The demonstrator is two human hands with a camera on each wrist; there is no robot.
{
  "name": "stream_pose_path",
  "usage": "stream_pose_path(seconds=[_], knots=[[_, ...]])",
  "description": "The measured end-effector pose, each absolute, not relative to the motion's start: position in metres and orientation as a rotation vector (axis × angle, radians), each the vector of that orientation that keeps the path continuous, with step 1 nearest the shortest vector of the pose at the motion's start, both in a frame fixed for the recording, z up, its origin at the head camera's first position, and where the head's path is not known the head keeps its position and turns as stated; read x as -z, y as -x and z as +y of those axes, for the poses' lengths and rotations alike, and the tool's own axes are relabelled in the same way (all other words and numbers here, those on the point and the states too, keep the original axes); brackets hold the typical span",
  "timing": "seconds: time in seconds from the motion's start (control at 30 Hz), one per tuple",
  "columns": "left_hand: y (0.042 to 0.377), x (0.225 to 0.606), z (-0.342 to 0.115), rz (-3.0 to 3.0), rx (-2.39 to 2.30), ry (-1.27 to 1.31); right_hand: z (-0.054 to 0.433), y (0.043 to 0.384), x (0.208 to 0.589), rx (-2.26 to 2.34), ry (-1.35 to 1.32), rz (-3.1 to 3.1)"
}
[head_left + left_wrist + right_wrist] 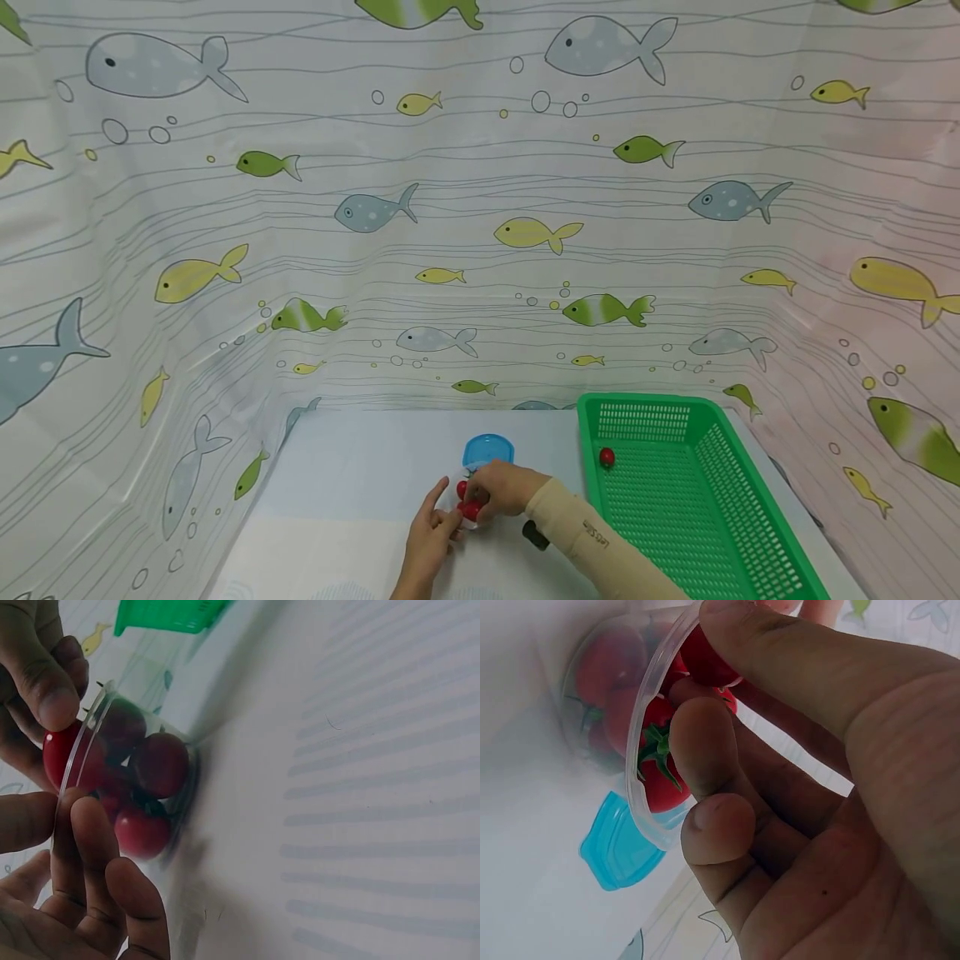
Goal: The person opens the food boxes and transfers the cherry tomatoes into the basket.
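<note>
A clear plastic tub (635, 761) full of red cherry tomatoes (159, 765) stands on the white table. My left hand (429, 537) pinches the tub's rim between thumb and fingers, on its near left side. Over the tub's mouth, my right hand (504, 488) grips one cherry tomato (61, 754) with thumb and fingers, at the rim's level. Another tomato with a green stalk (657, 750) shows just inside the rim in the right wrist view. Part of the tub is hidden by both hands in the head view.
A blue lid (487, 451) lies on the table just behind the tub. To the right stands a green plastic basket (757, 500), with a single tomato (607, 457) near its left wall. A fish-patterned sheet (480, 275) rises behind and at both sides.
</note>
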State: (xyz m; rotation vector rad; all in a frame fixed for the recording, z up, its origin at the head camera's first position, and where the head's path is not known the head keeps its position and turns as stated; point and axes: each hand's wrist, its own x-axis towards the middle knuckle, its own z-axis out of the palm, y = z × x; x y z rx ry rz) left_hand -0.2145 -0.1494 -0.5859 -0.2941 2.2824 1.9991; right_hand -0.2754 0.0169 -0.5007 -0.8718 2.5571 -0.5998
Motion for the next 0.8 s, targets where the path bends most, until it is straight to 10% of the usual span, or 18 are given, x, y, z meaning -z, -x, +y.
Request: stream_pose_path(seconds=[0.8], knots=[[0.213, 0.587, -0.149, 2.306, -1.986, 0.246, 0.041, 0.291, 0.485, 0.919, 1.076, 2.665]])
